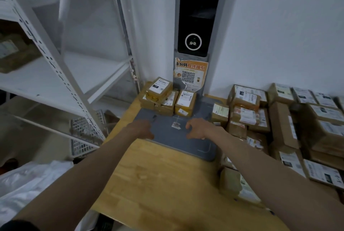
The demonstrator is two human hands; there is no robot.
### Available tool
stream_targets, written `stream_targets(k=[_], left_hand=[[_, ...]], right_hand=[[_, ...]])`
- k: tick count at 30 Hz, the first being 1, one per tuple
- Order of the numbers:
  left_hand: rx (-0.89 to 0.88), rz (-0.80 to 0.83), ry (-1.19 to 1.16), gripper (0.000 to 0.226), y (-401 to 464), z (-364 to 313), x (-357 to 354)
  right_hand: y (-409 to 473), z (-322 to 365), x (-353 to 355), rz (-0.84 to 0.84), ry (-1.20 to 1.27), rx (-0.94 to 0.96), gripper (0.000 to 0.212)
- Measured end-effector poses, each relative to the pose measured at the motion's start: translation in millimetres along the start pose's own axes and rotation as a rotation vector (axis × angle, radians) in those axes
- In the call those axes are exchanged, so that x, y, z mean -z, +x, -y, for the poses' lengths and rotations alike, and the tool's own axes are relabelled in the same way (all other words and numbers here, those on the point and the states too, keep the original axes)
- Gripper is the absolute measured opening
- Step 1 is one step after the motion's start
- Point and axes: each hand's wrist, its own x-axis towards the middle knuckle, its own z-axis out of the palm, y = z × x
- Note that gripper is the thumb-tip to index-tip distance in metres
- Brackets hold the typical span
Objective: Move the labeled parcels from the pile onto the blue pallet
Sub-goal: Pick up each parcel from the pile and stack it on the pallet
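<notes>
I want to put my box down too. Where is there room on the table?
Bare grey mat lies between the small parcels by the wall and the yellow tabletop, which is bare too. The right side is crowded with the parcel pile.

Two bare forearms, no watch, rings or gloves visible. Left hand (pixel 142 128) and right hand (pixel 196 128) bare, fingers (pixel 188 125) partly blurred. Dark sleeve edge (pixel 18 226) at the left upper arm, bottom-left corner. Right sleeve out of view.
</notes>
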Motion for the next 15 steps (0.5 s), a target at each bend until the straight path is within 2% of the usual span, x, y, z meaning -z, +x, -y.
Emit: stream_targets(k=[2, 8, 11, 15], left_hand=[[0.016, -0.054, -0.044, 0.057, 10, 10, 1], [0.04, -0.066, -0.102, 0.053, 60, 44, 20], [0.046, -0.084, -0.151, 0.056, 99, 59, 31], [0.083, -0.146, -0.31, 0.075, 161, 74, 36]], right_hand=[[20, 7, 3, -0.024, 0.004, 0.013, 0.037], [93, 22, 18, -0.065, 0.102, 0.024, 0.034], [138, 22, 22, -0.087, 0.238, 0.019, 0.041], [198, 20, 20, -0.087, 0.479, -0.007, 0.049]])
